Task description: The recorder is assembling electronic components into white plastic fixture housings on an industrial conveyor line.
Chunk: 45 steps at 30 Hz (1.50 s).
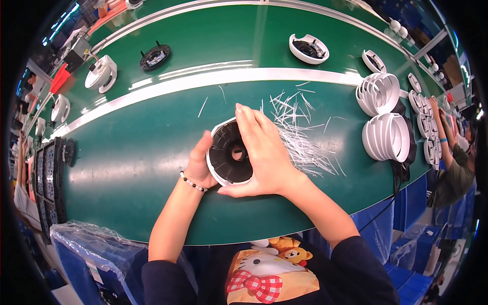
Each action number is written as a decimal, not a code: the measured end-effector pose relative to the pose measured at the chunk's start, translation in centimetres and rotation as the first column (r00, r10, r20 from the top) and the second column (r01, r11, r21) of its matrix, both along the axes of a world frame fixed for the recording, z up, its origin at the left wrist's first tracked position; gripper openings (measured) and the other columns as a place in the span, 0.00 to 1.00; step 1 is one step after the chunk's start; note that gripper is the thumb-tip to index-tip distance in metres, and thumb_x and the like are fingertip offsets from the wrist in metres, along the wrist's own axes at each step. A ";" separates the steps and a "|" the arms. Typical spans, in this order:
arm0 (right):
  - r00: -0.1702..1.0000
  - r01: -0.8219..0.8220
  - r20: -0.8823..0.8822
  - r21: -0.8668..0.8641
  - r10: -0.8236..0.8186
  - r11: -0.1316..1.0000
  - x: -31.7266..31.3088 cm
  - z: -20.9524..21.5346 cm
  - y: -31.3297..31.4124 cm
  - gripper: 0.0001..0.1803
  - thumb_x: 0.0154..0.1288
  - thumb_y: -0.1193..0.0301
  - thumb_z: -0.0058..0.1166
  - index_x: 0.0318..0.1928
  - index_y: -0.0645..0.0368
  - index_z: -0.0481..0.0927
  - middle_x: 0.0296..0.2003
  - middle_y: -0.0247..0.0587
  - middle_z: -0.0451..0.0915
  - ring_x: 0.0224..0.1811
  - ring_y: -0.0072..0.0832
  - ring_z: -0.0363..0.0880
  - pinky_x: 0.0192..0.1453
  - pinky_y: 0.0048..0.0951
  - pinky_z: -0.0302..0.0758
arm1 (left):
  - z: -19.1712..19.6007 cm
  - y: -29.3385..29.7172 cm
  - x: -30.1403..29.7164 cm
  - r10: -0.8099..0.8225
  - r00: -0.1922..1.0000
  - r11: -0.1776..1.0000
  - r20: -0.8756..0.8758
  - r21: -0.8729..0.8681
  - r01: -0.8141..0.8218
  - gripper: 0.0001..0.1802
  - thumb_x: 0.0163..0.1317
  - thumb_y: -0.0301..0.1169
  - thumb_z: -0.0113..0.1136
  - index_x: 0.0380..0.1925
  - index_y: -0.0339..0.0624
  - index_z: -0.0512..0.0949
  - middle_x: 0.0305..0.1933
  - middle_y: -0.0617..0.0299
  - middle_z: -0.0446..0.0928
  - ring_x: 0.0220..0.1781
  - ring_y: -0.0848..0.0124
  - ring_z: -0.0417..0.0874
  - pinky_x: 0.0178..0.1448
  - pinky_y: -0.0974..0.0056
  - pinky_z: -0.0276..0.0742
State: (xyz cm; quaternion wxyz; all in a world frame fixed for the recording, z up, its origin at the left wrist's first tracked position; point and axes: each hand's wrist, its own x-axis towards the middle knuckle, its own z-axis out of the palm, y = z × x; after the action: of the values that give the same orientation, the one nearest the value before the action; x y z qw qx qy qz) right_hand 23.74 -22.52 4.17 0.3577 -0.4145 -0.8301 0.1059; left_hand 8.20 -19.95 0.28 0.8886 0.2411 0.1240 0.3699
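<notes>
Nearest the lens: the person's own chest, dark top with a cartoon print (264, 272), both forearms rising from the lower edge onto the green conveyor belt (132, 168).

Far left: a stack of black trays (48, 178) at the belt's edge; clear plastic bag (91, 244) below it. Upper left, beyond the white stripe: a white housing (100, 73), then a black disc (155, 57) lying flat.

Centre: left hand (201, 165), beaded bracelet (193, 182) at the wrist, cups the left rim of a round part (229, 152), white shell with black ribbed inside, held tilted just above or on the belt, near side of the stripe. Right hand (264, 152) lies over its right half, fingers spread across the top rim, thumb under the lower edge. Both hands closed on the part; grip wrapped, not wide.

Just right of the hands: a scatter of thin white plastic strips (300, 132) on the belt, touching nothing else.

Upper centre-right: another white-and-black round part (308, 48) on the far lane.

Right: two stacks of white rings (386, 137) lying on their sides, near the belt's edge. Beyond, another person's arm (445, 137).
</notes>
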 end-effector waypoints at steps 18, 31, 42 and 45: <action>0.974 0.218 0.001 0.240 -0.225 0.946 5.5 4.6 -3.4 0.42 0.41 0.53 0.60 0.55 0.60 0.62 0.58 0.55 0.57 0.61 0.55 0.50 0.61 0.56 0.43 | 4.0 7.7 3.9 0.261 0.922 0.956 -0.286 -0.058 -0.288 0.19 0.59 0.39 0.39 0.41 0.36 0.71 0.42 0.55 0.75 0.44 0.63 0.75 0.52 0.58 0.71; 0.571 0.768 0.290 0.142 -0.768 0.624 27.2 2.4 -9.2 0.12 0.44 0.70 0.59 0.29 0.62 0.75 0.30 0.42 0.77 0.34 0.38 0.72 0.39 0.33 0.67 | -1.3 28.7 6.8 0.453 0.419 0.879 -0.787 0.316 -0.356 0.27 0.56 0.54 0.48 0.44 0.44 0.68 0.43 0.60 0.74 0.42 0.67 0.76 0.42 0.56 0.74; 0.562 0.756 0.230 0.247 -0.795 0.606 25.4 4.6 -10.0 0.09 0.41 0.78 0.58 0.27 0.65 0.75 0.27 0.45 0.75 0.32 0.41 0.72 0.37 0.35 0.67 | 0.6 34.7 -4.9 0.858 -0.420 0.504 -0.296 0.644 0.576 0.26 0.52 0.40 0.53 0.48 0.36 0.67 0.47 0.43 0.71 0.50 0.50 0.72 0.54 0.57 0.67; 0.731 0.559 0.243 0.321 -0.637 0.764 21.5 6.2 -9.0 0.08 0.43 0.77 0.57 0.27 0.64 0.75 0.28 0.45 0.76 0.28 0.40 0.73 0.32 0.35 0.68 | -0.3 33.7 -4.0 0.693 -0.530 0.720 -0.488 0.445 0.532 0.35 0.44 0.42 0.62 0.52 0.38 0.65 0.52 0.46 0.68 0.55 0.55 0.69 0.58 0.61 0.65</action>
State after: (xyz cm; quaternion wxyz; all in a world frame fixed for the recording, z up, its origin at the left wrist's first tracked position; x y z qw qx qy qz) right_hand 45.23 -31.55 10.38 0.2696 -0.6292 -0.7055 -0.1833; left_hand 4.18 13.76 -0.01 0.0569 0.6996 0.7093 0.0659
